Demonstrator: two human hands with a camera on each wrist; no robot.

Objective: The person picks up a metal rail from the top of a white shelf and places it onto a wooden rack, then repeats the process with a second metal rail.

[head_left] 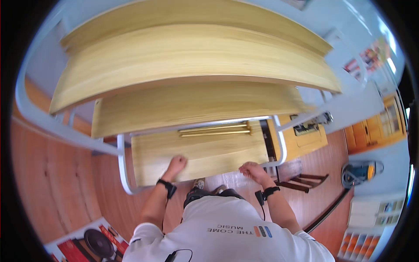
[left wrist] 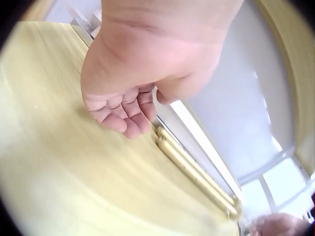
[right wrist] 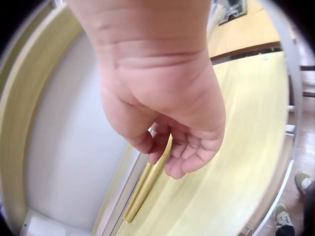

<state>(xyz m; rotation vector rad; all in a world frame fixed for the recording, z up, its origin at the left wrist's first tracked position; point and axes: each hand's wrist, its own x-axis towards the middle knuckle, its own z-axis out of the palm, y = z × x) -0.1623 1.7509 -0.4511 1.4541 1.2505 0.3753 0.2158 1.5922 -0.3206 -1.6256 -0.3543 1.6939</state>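
My left hand (head_left: 177, 166) hovers over the front part of a pale wooden shelf board (head_left: 152, 153), its fingers loosely curled and holding nothing. Loosely bent fingers also show on my right hand (head_left: 255, 171), near the board's front right corner, with nothing in its grasp. Several thin gold-coloured rods (head_left: 214, 131) lie side by side toward the back of that board. In the left wrist view, the rods (left wrist: 197, 172) run along the rear edge, beyond the fingertips. From the right wrist, the gold rods (right wrist: 142, 189) appear partly hidden behind the fingers.
Wider wooden shelves (head_left: 196, 52) rise above the board on a white metal frame (head_left: 122, 166). To the right are a wooden table (head_left: 301, 146) carrying a dark machine, a dark wooden stool (head_left: 301, 181) and a vacuum cleaner (head_left: 358, 174). A speaker picture (head_left: 98, 242) is at lower left.
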